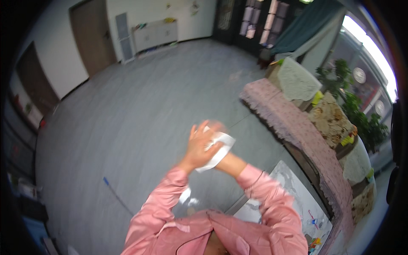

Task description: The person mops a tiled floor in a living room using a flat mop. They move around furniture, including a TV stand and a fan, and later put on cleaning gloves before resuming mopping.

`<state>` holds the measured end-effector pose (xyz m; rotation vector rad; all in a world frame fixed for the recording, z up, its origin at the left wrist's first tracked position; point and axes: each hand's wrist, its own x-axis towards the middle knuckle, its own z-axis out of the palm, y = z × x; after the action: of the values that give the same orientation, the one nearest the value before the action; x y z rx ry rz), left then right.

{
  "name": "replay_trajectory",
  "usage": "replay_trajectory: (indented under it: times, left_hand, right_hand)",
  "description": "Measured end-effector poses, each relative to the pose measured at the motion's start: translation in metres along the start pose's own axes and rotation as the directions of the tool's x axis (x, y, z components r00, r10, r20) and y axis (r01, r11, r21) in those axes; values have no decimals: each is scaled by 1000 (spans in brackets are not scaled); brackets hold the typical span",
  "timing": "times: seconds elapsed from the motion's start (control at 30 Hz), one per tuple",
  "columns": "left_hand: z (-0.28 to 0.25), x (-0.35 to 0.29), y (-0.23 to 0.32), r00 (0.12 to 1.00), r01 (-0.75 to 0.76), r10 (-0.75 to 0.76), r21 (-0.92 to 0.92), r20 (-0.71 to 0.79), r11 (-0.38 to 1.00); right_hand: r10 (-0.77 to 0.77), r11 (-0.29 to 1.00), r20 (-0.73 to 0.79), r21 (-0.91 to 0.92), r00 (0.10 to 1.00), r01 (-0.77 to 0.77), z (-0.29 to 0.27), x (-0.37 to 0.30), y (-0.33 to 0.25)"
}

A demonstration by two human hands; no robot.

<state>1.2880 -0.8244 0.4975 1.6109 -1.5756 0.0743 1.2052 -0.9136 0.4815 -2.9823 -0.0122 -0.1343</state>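
Observation:
In front of my chest, my left hand (199,148) grips a white tissue (222,149), its thumb lying across the sheet. The tissue lies against my right hand (218,126), which is behind it and partly covered. Motion smears the right hand, so its fingers are not clear. Both forearms are in pink sleeves and meet at the hands, above the grey floor (140,123).
At right stands a marble-patterned table (282,180) with small items on it. Beyond it runs a long seat with a pink cover (293,123) and cushions. A thin blue-tipped stick (111,187) lies at left. A white scrap (185,194) shows beneath my left arm.

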Motion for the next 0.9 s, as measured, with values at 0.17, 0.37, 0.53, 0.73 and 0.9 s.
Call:
replay_trajectory:
  times: [0.17,0.37,0.53,0.73,0.9]
  left_hand:
    - [-29,-21,-8,973,-69,86,88,-215,994]
    - [-32,-40,-15,879,-237,378,422,-290,875]
    - [-12,-27,-113,869,-169,358,476,-341,863]
    - [-74,61,-180,828,228,-62,235,-557,945]
    - [-122,88,-223,475,342,-636,-538,-608,770]
  right_hand:
    - [-366,925,-241,-197,899,324,-24,60,-41]
    - [-148,851,-137,486,979,197,4,148,-69]
    - [-151,-622,282,718,948,-312,28,212,-24]
    - [97,-504,-251,822,963,265,45,271,27]
    - [-121,-70,-224,974,967,217,52,301,15]
